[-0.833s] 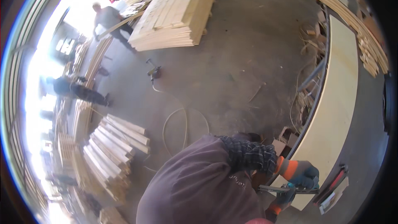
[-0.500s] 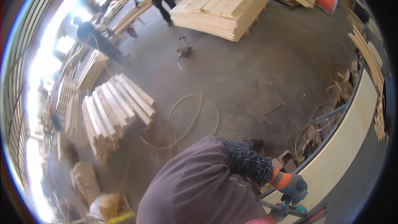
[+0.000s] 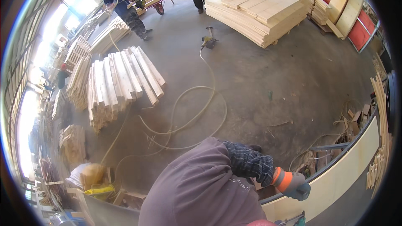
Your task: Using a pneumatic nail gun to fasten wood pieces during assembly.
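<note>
— Fingers point(image 3: 301, 192) of the gloved left hand point(image 3: 289, 184): can their grip be made out at the lower right of the frame?

— Only in part. They are seen bent downward at the long pale board point(image 3: 335, 182), near the dark rail point(image 3: 347, 150) along its edge; whether they are closed on anything cannot be told.

— And the right hand?

— It is not shown. At the lower edge, a dark tool point(image 3: 299, 219) with a teal part is only partly seen, and how it is held is hidden.

— How far has the work come?

— By judgement, the board has been laid in place, stretched toward the right edge. No fastening can be made out on it, so what is left cannot be told.

— What is stored around?

— Broad planks point(image 3: 255, 12) are stacked at the upper right of centre, squared timbers point(image 3: 119, 77) are heaped at the left, and a pale hose point(image 3: 214, 79) is looped between.
</note>
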The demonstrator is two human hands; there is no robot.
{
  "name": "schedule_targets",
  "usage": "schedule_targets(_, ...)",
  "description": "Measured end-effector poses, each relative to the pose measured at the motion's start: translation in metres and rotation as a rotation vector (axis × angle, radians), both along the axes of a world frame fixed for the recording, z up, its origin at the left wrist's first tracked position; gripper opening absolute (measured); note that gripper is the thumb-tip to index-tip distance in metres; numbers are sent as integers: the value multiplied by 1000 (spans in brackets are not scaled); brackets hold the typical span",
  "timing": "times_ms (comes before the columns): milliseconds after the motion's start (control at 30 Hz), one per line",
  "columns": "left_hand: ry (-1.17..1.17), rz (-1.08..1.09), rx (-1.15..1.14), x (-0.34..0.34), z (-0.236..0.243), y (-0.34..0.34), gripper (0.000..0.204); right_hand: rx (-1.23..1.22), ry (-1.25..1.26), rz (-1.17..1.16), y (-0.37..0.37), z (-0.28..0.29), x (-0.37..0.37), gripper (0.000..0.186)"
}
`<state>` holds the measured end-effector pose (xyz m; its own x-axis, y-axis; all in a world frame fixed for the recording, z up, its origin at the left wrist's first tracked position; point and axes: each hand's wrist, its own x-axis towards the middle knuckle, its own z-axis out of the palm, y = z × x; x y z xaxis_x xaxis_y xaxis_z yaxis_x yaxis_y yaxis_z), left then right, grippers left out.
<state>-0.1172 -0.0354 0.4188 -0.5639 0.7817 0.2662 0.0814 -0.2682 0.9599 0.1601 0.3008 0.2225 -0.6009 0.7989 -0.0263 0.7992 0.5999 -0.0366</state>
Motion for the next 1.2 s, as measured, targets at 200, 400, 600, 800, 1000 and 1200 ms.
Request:
schedule_targets(200, 706, 311, 59, -21, -9, 1, 13, -271, 250, 242, -62, 96, -72, 81)
schedule_targets(400, 1117, 354, 32, -24, -9, 0, 14, -1448, 498, 176, -131, 133, -126, 67)
schedule_targets(600, 1247, 303, -112, -18, -24, -12, 16, -653, 343, 866, -196, 171, -138, 31)
schedule_targets(800, 1242, 303, -65, -3, -29, -12, 18, -1964, 801, -146, -210, 185, -128, 29)
schedule_targets(1000, 1241, 213, -74, 4, -43, 0, 16, -1842, 812, -186, -192, 137, -110, 28)
schedule_targets(1200, 1117, 110, -87, 14, -50, 16, 15, -1807, 962, -342, -197, 142, -95, 26)
